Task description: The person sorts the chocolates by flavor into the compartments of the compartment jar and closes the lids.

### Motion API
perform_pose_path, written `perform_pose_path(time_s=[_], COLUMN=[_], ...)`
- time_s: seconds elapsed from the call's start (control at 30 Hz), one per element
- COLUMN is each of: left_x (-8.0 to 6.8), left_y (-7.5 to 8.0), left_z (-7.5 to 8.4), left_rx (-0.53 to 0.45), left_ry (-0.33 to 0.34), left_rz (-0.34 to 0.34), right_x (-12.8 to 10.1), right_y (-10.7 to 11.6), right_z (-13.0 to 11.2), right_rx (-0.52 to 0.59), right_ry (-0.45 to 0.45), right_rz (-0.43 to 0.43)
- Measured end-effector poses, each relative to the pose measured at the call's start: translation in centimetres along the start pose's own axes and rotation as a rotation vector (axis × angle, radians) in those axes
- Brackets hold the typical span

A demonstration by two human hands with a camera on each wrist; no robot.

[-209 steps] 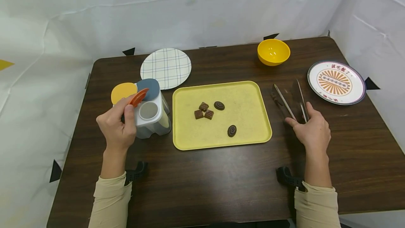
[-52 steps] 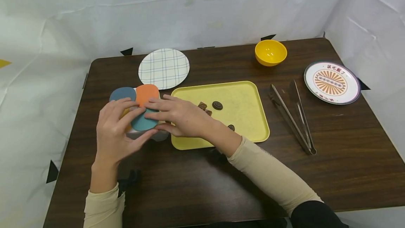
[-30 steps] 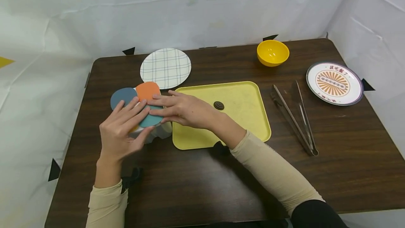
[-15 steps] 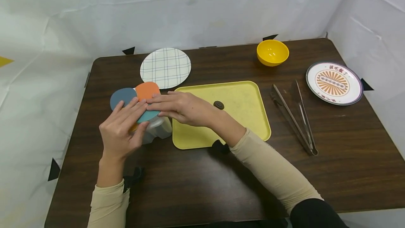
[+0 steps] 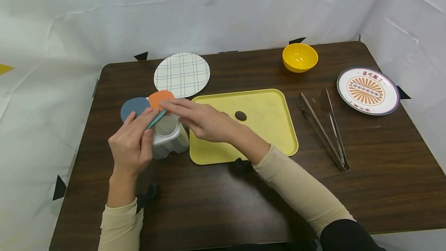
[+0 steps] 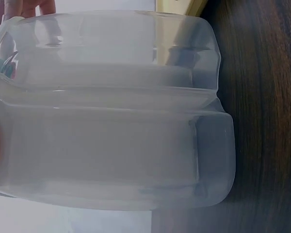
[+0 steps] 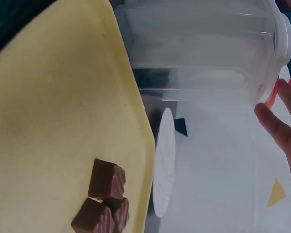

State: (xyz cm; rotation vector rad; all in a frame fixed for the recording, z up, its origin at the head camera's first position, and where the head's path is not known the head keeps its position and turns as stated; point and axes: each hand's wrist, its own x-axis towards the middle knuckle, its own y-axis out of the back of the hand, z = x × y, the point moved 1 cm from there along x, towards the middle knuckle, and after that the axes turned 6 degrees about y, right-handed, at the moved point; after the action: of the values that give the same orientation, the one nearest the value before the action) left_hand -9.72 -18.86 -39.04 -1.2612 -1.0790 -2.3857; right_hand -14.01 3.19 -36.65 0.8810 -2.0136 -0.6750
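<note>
A translucent container (image 5: pixel 170 146) with coloured flip lids stands left of the tray. Its teal lid (image 5: pixel 157 119) is raised and seen nearly edge-on, showing the round opening (image 5: pixel 166 125) below it. My left hand (image 5: pixel 129 144) pinches this lid between thumb and fingers. My right hand (image 5: pixel 205 121) reaches across from the right, its straight fingers at the lid's upper edge. The orange lid (image 5: pixel 161 99) and the blue lid (image 5: pixel 135 108) lie flat. In the left wrist view the container's clear wall (image 6: pixel 102 150) fills most of the frame.
On the yellow tray (image 5: pixel 271 138) lie a round chocolate (image 5: pixel 240 116) and square chocolates (image 7: pixel 105 178), partly hidden by my right arm. Steel tongs (image 5: pixel 322 134) lie right of it. Around stand a checked plate (image 5: pixel 182 74), a yellow bowl (image 5: pixel 300 58) and a printed plate (image 5: pixel 368 91).
The tongs, earlier in my right hand, now lie on the table. The container has been turned and the orange lid lowered. In the last half second the teal lid has swung up.
</note>
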Motion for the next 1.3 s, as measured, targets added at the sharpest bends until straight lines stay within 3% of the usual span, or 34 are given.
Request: perform_pose_path(time_s=[0.3,0.6,0.83,1.07,1.3], left_x=[0.1,0.0,-0.1,-0.1,-0.1], left_y=[0.0,-0.1,0.0,-0.1,-0.1], left_z=[0.2,0.2,0.1,0.1,0.1], left_rx=[-0.013,-0.023,-0.022,-0.034,-0.033], left_ry=[0.03,0.038,0.048,0.038,0.046], left_rz=[0.008,0.011,0.0,0.01,0.002], right_x=[-0.6,-2.1,-6.3,-13.2,-20.3], right_y=[-0.3,0.5,2.5,5.6,9.0], right_z=[-0.2,-0.3,-0.1,0.2,0.0], right_rx=[-0.004,-0.048,-0.152,-0.298,-0.372], right_ry=[-0.003,-0.099,-0.394,-0.738,-1.135], right_rz=[0.041,0.104,0.266,0.47,0.514])
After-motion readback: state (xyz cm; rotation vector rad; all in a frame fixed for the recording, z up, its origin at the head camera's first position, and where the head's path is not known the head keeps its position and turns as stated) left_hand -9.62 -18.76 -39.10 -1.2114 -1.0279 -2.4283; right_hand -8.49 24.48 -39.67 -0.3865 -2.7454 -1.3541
